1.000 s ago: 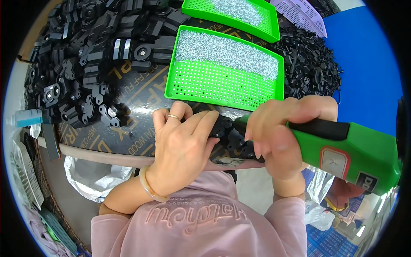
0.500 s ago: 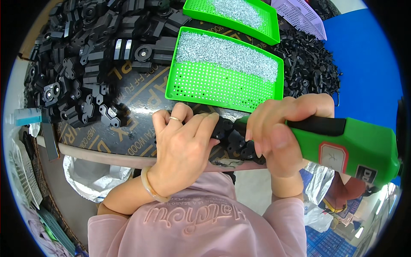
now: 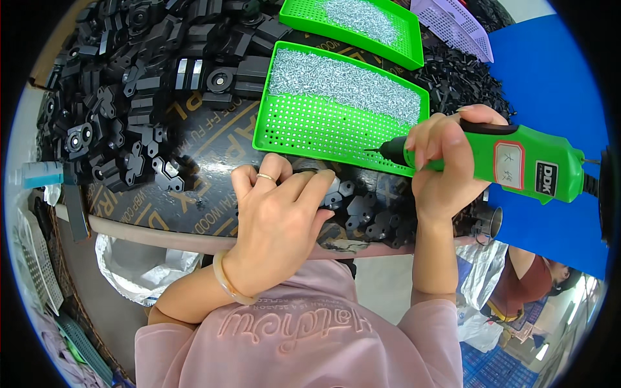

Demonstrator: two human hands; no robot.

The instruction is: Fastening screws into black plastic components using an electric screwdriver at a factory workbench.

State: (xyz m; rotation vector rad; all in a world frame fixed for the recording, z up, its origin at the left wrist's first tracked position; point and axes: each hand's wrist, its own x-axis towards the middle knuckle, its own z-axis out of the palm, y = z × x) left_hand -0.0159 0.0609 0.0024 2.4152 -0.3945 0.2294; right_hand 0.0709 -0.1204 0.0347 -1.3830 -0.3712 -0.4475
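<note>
My right hand is wrapped round a green electric screwdriver with a black nose. Its thin bit points left, over the front rim of a green perforated tray. Small silver screws fill the far half of that tray. My left hand, wearing a ring and a bangle, rests near the table's front edge. Its bent fingers hold a small black plastic part, mostly hidden under them. Beside it, to the right, lie several similar black parts.
A second green tray with screws and a purple basket stand behind. Black housings are heaped at the left, small black pieces at the right. A metal cup is by the right forearm. Another person is at lower right.
My right hand has lifted the screwdriver up and away from the black parts, so its bit now shows near the tray's rim. My left hand has stayed almost in place.
</note>
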